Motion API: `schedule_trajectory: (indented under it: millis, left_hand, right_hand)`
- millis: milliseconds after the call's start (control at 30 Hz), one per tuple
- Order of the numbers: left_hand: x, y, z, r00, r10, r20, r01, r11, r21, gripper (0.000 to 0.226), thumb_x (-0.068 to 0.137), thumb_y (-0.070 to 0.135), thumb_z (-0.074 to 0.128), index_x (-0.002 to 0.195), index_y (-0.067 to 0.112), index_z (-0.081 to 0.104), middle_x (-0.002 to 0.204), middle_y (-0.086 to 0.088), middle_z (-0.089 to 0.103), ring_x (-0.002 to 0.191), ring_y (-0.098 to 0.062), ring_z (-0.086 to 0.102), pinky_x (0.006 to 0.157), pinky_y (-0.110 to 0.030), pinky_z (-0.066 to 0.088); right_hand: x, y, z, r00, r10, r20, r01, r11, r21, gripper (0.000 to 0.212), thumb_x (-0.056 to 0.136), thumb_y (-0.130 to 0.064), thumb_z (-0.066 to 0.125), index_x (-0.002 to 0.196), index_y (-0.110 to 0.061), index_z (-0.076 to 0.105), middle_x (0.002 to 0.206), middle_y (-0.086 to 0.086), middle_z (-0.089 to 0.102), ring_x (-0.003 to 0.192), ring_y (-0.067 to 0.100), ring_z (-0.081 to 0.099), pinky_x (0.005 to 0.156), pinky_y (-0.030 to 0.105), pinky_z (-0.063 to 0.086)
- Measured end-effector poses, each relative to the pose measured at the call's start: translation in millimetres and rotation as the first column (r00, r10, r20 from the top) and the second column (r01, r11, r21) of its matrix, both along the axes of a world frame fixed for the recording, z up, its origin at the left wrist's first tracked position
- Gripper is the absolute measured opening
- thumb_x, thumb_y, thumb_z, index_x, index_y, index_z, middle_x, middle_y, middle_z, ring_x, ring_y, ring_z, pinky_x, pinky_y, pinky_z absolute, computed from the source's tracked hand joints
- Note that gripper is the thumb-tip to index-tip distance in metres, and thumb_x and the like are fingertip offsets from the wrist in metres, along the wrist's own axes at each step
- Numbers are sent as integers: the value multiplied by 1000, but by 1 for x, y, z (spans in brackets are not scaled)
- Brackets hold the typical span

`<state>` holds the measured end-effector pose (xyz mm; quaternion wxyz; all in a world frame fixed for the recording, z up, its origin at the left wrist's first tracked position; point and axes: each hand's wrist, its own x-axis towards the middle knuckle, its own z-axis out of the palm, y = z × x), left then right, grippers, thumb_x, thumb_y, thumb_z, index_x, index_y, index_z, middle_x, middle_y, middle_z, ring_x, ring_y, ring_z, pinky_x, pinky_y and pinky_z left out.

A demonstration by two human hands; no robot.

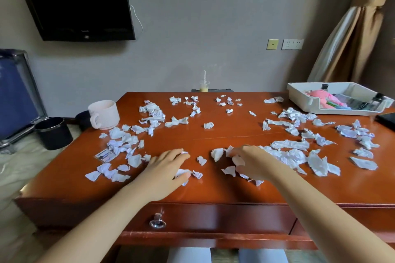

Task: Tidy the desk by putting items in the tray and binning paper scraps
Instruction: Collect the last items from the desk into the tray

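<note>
Many torn white paper scraps (286, 151) lie scattered across the red-brown wooden desk (213, 134). My left hand (165, 168) rests near the desk's front, fingers curled over a few scraps under its palm. My right hand (250, 162) is just to its right, its fingers and thumb closed around several scraps. A white tray (303, 100) at the back right corner holds a pink item, dark bottles and other small things. A dark round bin (53, 132) stands on the floor left of the desk.
A pale pink mug (104, 114) stands at the desk's left edge. A drink cup with a straw (204, 85) stands behind the far edge. A dark flat object (386, 119) lies at the right edge. A drawer knob (157, 220) juts out below.
</note>
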<state>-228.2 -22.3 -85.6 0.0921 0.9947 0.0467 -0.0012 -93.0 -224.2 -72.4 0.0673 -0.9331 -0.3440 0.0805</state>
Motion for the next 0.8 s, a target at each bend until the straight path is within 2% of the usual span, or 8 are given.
schedule_trajectory:
  millis: [100,167,267,367,500,600,800]
  left_hand:
    - [4,3,-11,1000,-9,19,9,1000,-24,49,99,41,33,146,32,23,155,13,17,144,-9,13,116,-36,14]
    - [8,4,-15,999,-7,34,8,1000,-30,48,100,40,32,146,31,24,154,14,20,143,-8,15,116,-35,15]
    - [12,4,-15,999,1,46,0,1000,-21,48,100,38,31,146,29,25,154,13,21,143,-9,17,117,-35,17]
    - [14,4,-13,998,2,66,-3,1000,20,47,100,40,29,146,30,25,153,13,23,142,-9,19,116,-33,14]
    - [10,5,-2,992,13,123,-22,997,75,49,100,45,26,146,31,24,153,12,24,142,-9,19,117,-33,10]
    - [5,11,8,991,68,119,-78,993,88,52,99,47,25,148,30,20,155,10,20,144,-11,16,117,-34,10]
    - [-8,53,7,963,247,110,-258,961,104,53,98,50,24,147,29,23,155,7,24,144,-15,18,117,-41,10]
  right_hand:
    - [3,2,1,1000,-16,23,15,999,46,46,88,-17,57,133,-21,49,128,8,55,121,25,47,90,27,35]
    - [5,5,0,998,-54,13,52,995,82,48,86,-24,63,132,-18,49,125,8,52,119,27,44,91,30,37]
    - [10,12,-5,997,-83,-3,82,978,192,47,80,-27,71,122,-12,56,117,9,46,102,28,52,80,31,44]
    - [12,19,-9,997,-72,15,64,950,305,38,85,-29,66,117,-12,54,112,7,47,90,26,55,74,31,44]
    - [11,26,-10,995,12,97,-51,909,415,29,93,-26,56,118,-13,55,110,5,53,92,25,60,79,33,51]
    - [12,36,-4,990,19,139,-86,868,490,24,91,-28,58,109,-12,63,100,3,56,86,22,60,76,32,53]
    - [14,62,5,989,-1,145,-73,859,506,24,90,-34,60,86,-12,69,90,4,62,77,20,61,66,27,50]
